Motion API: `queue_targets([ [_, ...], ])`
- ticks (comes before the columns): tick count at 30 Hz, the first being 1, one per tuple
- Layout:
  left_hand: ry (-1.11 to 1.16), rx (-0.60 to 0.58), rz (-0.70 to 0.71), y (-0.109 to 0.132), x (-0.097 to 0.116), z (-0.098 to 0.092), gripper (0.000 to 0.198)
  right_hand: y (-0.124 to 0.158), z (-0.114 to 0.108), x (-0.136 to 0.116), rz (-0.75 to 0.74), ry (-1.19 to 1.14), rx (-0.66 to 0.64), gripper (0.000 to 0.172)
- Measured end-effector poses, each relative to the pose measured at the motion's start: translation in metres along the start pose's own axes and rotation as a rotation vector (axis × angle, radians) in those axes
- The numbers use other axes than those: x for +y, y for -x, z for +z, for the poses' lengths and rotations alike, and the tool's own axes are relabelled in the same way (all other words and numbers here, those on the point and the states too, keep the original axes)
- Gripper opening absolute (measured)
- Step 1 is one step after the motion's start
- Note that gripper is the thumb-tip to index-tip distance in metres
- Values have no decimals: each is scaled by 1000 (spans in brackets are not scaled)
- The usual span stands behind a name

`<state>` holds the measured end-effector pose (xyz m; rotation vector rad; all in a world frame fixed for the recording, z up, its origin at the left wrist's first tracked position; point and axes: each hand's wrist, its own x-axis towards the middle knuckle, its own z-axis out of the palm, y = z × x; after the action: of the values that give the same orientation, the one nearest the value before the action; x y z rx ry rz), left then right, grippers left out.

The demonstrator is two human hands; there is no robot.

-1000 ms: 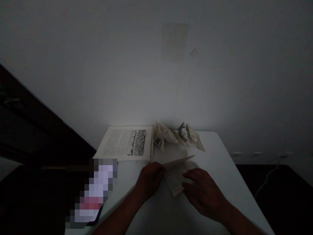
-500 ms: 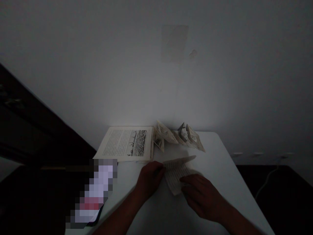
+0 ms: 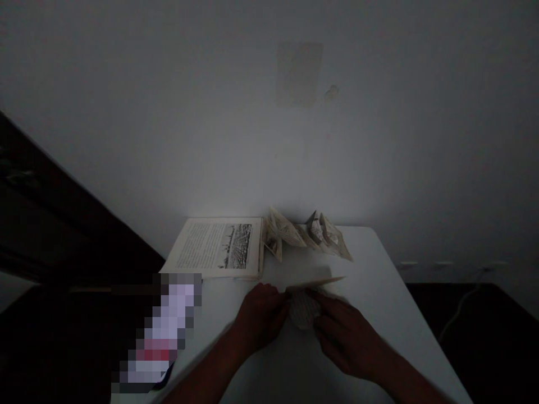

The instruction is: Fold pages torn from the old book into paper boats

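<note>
A partly folded sheet of printed paper (image 3: 304,310) is held between my two hands over the near part of the white table. My left hand (image 3: 261,315) pinches the paper's left edge, fingers closed. On the other side, my right hand (image 3: 346,335) grips the paper's right part, its index finger reaching in under the raised upper flap. Behind the paper, several folded paper boats (image 3: 287,229) stand in a row by the wall. The dim light hides the fine creases.
An open book (image 3: 206,247) with a printed picture lies at the table's back left. In front of it is a phone (image 3: 162,331) with a blurred screen. The white table (image 3: 366,247) meets the wall behind. A cable hangs at the right.
The paper's upper flap has tilted down and its tip points further right. My right index finger has moved up and inward on the paper. My left hand has shifted slightly right.
</note>
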<state>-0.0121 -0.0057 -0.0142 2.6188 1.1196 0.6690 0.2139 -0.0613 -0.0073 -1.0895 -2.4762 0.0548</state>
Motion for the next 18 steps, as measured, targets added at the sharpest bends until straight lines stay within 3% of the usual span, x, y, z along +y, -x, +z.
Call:
queue_targets([
  [5, -82, -60, 43, 1, -2, 0, 20, 2, 2, 0, 18, 3, -5, 16],
  [18, -159, -4, -51, -1, 1, 0, 20, 5, 1, 1, 119, -7, 31, 11],
])
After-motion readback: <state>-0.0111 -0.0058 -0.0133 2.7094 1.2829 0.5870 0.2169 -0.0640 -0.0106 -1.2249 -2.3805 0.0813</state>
